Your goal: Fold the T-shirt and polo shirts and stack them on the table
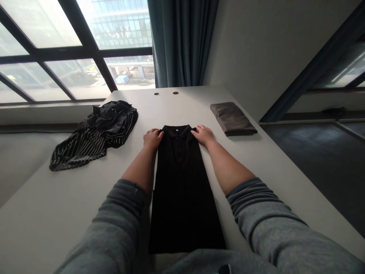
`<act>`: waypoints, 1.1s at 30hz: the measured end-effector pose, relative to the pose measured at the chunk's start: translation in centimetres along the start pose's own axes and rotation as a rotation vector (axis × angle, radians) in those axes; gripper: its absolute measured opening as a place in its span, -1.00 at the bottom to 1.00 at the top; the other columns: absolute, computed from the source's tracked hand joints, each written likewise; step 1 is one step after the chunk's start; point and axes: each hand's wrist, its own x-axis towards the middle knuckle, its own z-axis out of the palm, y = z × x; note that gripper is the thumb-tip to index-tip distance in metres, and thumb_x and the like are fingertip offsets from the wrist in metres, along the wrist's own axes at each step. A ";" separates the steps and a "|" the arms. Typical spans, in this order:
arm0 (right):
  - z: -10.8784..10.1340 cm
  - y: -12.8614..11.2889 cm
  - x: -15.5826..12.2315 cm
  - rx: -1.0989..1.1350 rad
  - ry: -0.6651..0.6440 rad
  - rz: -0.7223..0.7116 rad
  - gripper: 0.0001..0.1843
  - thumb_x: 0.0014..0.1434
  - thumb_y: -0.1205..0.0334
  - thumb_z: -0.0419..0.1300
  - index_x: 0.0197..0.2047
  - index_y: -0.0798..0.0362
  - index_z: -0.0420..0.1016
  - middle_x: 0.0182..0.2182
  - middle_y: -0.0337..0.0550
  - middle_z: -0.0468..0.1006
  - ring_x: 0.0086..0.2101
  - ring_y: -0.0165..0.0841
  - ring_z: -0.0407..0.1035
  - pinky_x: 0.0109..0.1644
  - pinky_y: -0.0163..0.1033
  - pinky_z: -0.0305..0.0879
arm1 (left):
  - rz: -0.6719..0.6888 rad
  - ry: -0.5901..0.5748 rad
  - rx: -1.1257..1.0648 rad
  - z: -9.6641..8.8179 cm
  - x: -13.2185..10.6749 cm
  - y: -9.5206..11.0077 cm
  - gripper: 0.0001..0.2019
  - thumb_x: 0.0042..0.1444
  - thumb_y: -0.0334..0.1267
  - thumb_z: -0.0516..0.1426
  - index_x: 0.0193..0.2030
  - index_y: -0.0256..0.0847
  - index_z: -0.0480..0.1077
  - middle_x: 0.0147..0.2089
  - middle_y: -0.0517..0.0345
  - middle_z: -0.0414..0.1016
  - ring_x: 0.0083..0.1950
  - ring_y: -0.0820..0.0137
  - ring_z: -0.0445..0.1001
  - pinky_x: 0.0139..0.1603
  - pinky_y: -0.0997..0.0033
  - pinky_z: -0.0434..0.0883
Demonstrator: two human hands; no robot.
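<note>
A white, smooth-topped bench (194,108) carries a narrow-folded black cloth polo shirt (182,182), lying flat with its collar (177,131) farthest from the person. Left hand (153,138) and right hand (203,134) touch its shoulders; whether they grip, I cannot tell. A crumpled black-and-white striped garment (97,133) lies leftward.

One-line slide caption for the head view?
Left hand and right hand on a black shirt, flanking its collar, on a white table; striped garment and folded cloth nearby.

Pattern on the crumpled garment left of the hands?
The crumpled garment is black with thin pale stripes, plain dark in parts; best seen in head view.
</note>
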 end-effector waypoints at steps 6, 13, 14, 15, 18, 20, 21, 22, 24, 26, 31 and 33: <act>0.3 0.7 0.8 0.339 0.057 -0.114 -0.65 0.20 0.05 0.31 -0.02 0.05 0.60 0.02 0.01 0.63 0.03 -0.13 0.48 0.23 -0.01 0.34 | 0.026 -0.009 -0.089 0.8 1.5 0.1 -0.75 0.26 -0.13 0.22 0.03 -0.09 0.54 0.17 -0.01 0.59 0.23 0.03 0.48 0.24 0.01 0.38; 0.1 -1.0 -0.6 1.081 -0.086 -0.090 -0.50 0.07 -0.01 0.40 0.00 -0.06 0.36 -0.33 -0.31 0.61 -0.32 -0.27 0.52 -0.19 -0.15 0.49 | 0.068 0.059 -0.614 0.8 1.0 -0.2 -0.85 0.22 -0.24 0.21 -0.08 -0.08 0.39 -0.06 0.11 0.60 -0.04 0.24 0.55 0.08 0.16 0.46; 0.1 -1.2 -0.7 1.143 -0.105 -0.084 -0.48 0.05 -0.01 0.42 -0.01 -0.07 0.35 -0.34 -0.33 0.61 -0.34 -0.28 0.52 -0.21 -0.15 0.50 | 0.067 0.051 -0.672 0.9 0.9 -0.2 -0.82 0.20 -0.24 0.22 -0.08 -0.08 0.37 -0.05 0.12 0.60 -0.05 0.25 0.55 0.08 0.16 0.47; 0.0 -1.4 -0.9 1.187 -0.115 -0.080 -0.47 0.03 0.00 0.44 -0.01 -0.07 0.34 -0.34 -0.34 0.62 -0.34 -0.29 0.53 -0.20 -0.15 0.51 | 0.063 0.039 -0.729 0.9 0.8 -0.1 -0.79 0.17 -0.24 0.24 -0.07 -0.07 0.35 -0.04 0.12 0.59 -0.05 0.26 0.55 0.07 0.15 0.48; -0.5 -1.8 -1.2 1.257 -0.112 -0.082 -0.42 0.01 0.05 0.47 0.05 -0.07 0.39 -0.30 -0.33 0.65 -0.30 -0.29 0.55 -0.09 -0.09 0.55 | 0.065 0.005 -0.924 0.8 0.5 -0.2 -0.60 0.07 -0.27 0.30 0.03 -0.04 0.31 0.05 0.12 0.57 -0.03 0.27 0.57 0.05 0.15 0.52; -1.0 -1.9 -1.3 1.282 -0.098 -0.095 -0.35 0.00 0.10 0.48 0.15 -0.05 0.42 -0.23 -0.27 0.68 -0.20 -0.26 0.58 0.05 -0.02 0.54 | 0.075 -0.018 -1.044 0.5 0.5 -0.3 -0.44 0.01 -0.29 0.33 0.15 -0.01 0.27 0.08 0.12 0.55 -0.03 0.28 0.59 0.02 0.17 0.54; -1.3 -2.0 -1.4 1.292 -0.087 -0.107 -0.31 -0.01 0.12 0.49 0.19 -0.04 0.44 -0.17 -0.23 0.70 -0.13 -0.23 0.59 0.14 0.01 0.51 | 0.080 -0.028 -1.088 0.3 0.5 -0.3 -0.36 -0.02 -0.29 0.35 0.21 0.00 0.25 0.06 0.12 0.56 -0.04 0.28 0.60 0.02 0.17 0.54; -1.6 -2.1 -1.4 1.298 -0.076 -0.120 -0.29 -0.02 0.14 0.50 0.21 -0.02 0.47 -0.12 -0.19 0.70 -0.07 -0.21 0.58 0.21 0.04 0.47 | 0.085 -0.034 -1.120 0.0 0.5 -0.3 -0.30 -0.05 -0.30 0.37 0.25 0.00 0.25 0.04 0.13 0.56 -0.04 0.28 0.60 0.03 0.17 0.55; -2.2 -2.2 -1.6 1.303 -0.062 -0.141 -0.32 -0.03 0.15 0.50 0.18 0.02 0.53 -0.03 -0.12 0.70 0.02 -0.17 0.56 0.30 0.08 0.40 | 0.103 -0.041 -1.164 -0.6 0.6 -0.4 -0.23 -0.10 -0.30 0.41 0.29 -0.05 0.28 -0.01 0.13 0.59 -0.04 0.28 0.61 0.07 0.16 0.54; -2.9 -2.3 -1.8 1.303 -0.056 -0.147 -0.37 -0.03 0.16 0.50 0.14 0.02 0.58 0.00 -0.11 0.70 0.04 -0.16 0.55 0.32 0.12 0.38 | 0.132 -0.050 -1.193 -1.2 0.6 -0.3 -0.27 -0.13 -0.30 0.43 0.24 -0.11 0.37 -0.03 0.13 0.62 0.00 0.25 0.61 0.14 0.12 0.52; -5.1 -2.9 -3.1 1.246 -0.012 -0.174 -0.49 -0.01 0.17 0.50 0.05 -0.01 0.64 -0.15 -0.19 0.71 -0.08 -0.22 0.56 0.24 0.08 0.45 | 0.207 -0.077 -1.249 -2.9 -0.4 0.4 -0.44 -0.12 -0.29 0.46 0.09 -0.17 0.53 0.00 0.09 0.66 0.08 0.20 0.61 0.25 0.07 0.47; -5.9 -3.2 -3.9 1.230 0.012 -0.204 -0.50 0.00 0.17 0.50 0.05 -0.02 0.64 -0.16 -0.20 0.70 -0.10 -0.23 0.56 0.19 0.04 0.48 | 0.220 -0.092 -1.262 -3.7 -1.3 0.6 -0.43 -0.12 -0.30 0.47 0.10 -0.16 0.55 0.02 0.09 0.67 0.08 0.20 0.62 0.26 0.06 0.47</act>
